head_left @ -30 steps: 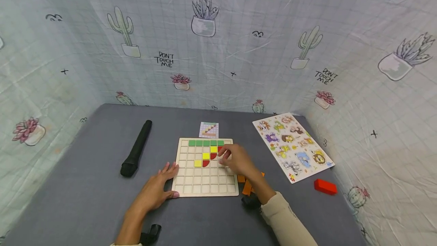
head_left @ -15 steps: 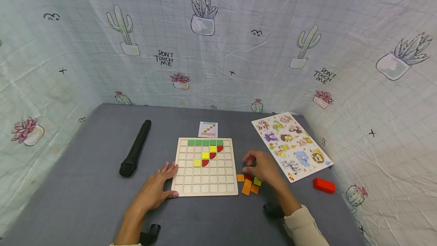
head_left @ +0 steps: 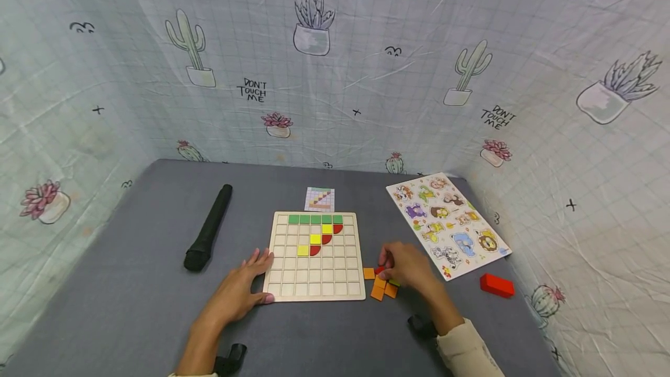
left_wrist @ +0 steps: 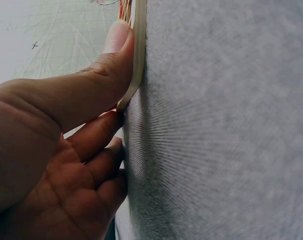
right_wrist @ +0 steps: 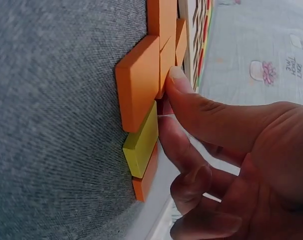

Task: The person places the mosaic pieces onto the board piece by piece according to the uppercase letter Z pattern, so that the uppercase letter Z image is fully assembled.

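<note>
In the head view a square wooden grid board (head_left: 314,278) carries a row of green tiles (head_left: 316,219), yellow squares (head_left: 315,239) and red rounded tiles (head_left: 315,250) on a diagonal. My left hand (head_left: 238,290) rests spread along its left edge, the thumb at the near corner (left_wrist: 117,37). Right of the board my right hand (head_left: 407,265) reaches into a small pile of loose tiles. Its thumb touches an orange tile (right_wrist: 166,60), and a red tile (right_wrist: 165,106) shows between thumb and forefinger; I cannot tell whether they pinch it. A yellow-green tile (right_wrist: 144,142) lies beside them.
A small pattern card (head_left: 320,198) lies just beyond the board. A black microphone (head_left: 208,228) lies to the left. At right are an animal picture board (head_left: 450,226) and a red block (head_left: 497,285). Printed cloth (head_left: 335,74) hangs around the table.
My right hand has left the board's upper right, where a red tile now shows uncovered, and come down to the loose tiles at right. My left hand has stayed at the board's edge.
</note>
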### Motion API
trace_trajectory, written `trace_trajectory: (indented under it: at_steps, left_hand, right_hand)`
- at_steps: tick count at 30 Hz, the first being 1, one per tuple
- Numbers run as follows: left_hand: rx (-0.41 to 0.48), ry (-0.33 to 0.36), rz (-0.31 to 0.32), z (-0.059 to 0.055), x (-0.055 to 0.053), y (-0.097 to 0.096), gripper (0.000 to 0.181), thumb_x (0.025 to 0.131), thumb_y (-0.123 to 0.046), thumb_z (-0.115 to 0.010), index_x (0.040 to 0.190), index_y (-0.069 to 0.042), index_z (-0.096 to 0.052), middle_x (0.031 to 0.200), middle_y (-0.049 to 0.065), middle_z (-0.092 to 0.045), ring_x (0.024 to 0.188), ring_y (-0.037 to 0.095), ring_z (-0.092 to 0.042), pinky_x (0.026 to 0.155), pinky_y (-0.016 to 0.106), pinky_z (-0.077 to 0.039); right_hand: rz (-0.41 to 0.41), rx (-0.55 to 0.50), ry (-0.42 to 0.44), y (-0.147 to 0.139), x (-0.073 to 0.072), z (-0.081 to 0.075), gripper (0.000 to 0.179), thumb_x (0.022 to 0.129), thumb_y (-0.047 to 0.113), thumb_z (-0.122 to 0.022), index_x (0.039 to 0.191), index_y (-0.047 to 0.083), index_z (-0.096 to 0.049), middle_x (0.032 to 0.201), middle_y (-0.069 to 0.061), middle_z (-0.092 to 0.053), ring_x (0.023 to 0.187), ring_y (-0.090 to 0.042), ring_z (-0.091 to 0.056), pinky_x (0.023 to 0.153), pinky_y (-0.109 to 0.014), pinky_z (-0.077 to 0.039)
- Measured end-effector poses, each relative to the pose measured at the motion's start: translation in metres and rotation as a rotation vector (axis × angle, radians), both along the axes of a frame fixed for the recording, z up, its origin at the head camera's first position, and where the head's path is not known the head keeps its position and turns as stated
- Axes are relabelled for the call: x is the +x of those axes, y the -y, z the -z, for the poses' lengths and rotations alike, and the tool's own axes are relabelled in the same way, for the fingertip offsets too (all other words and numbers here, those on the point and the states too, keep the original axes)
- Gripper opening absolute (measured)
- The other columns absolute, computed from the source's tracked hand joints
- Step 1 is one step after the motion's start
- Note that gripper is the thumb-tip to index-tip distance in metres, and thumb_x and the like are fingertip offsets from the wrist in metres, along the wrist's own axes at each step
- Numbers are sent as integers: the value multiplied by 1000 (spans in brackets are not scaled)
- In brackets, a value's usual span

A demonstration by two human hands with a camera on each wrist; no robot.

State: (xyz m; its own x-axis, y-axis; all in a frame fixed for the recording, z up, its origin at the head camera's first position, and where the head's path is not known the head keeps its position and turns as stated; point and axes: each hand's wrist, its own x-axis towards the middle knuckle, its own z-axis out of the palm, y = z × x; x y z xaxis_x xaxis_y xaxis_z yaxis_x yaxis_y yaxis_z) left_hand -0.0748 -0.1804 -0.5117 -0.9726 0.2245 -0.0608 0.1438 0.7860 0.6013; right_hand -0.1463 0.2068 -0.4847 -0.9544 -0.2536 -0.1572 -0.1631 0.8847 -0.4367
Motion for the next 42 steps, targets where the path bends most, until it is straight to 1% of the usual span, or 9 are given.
trace_trajectory:
  at_steps: [4,7,12,16,25,28,33,38,42]
  left_hand:
    - [0,8,-7,0,0,-1,98,77,-17,-94,160,-3,-44,169,15,-38,162,42,-26,128,70,-25]
    - [1,12,-9,0,0,-2,97,78,-17,-94,160,-4,-44,169,15,-39,162,42,-26,128,70,-25]
    - [9,13,-4,-1,0,-2,97,78,-16,-94,160,-3,-44,169,16,-39,162,42,-26,129,69,-25]
    - [16,0,10,0,-1,-2,96,78,-15,-93,160,0,-44,169,18,-38,162,42,-27,130,66,-25]
    - [27,-18,18,0,1,-1,95,78,-17,-93,159,0,-46,167,19,-40,161,44,-28,129,66,-27]
    - [26,-27,22,-1,1,0,95,78,-18,-93,158,0,-47,167,20,-41,160,44,-28,129,67,-28]
    - [16,-16,11,0,1,0,96,78,-17,-93,159,0,-46,168,18,-40,161,43,-27,130,65,-26]
    - [3,-6,4,0,1,-1,97,77,-17,-94,159,-1,-45,168,17,-39,162,42,-26,130,65,-25]
    - [2,-4,3,0,1,-1,96,78,-16,-93,159,-1,-45,169,17,-39,161,43,-27,130,66,-25]
  right_hand:
    - [-9,-40,3,1,-1,1,26,84,14,-91,83,20,-66,72,4,-59,65,-15,-53,58,-28,-41]
    - [5,-88,6,4,-2,1,22,86,17,-90,86,21,-68,75,4,-59,67,-14,-54,59,-27,-42]
    - [16,-175,-28,10,-3,1,20,85,22,-91,87,21,-72,76,7,-62,68,-13,-55,61,-28,-46]
    - [8,-222,-66,16,-4,2,17,86,21,-90,85,23,-73,73,8,-62,68,-12,-55,60,-27,-46]
    - [-10,-266,-100,32,-5,-2,11,89,16,-87,88,23,-79,79,9,-66,74,-10,-58,65,-26,-48]
    - [-13,-288,-113,38,-5,-5,11,88,17,-88,89,23,-78,80,9,-67,74,-11,-59,64,-26,-48]
    - [-1,-330,-106,44,-6,-6,14,87,23,-88,86,22,-74,79,8,-67,73,-13,-57,61,-26,-46]
    - [-14,-309,-91,49,-7,-6,17,91,29,-84,86,23,-69,79,7,-65,69,-14,-55,57,-24,-42]
    - [-33,-304,-63,52,-7,-4,17,96,29,-80,91,20,-66,79,5,-65,69,-13,-55,58,-23,-42]
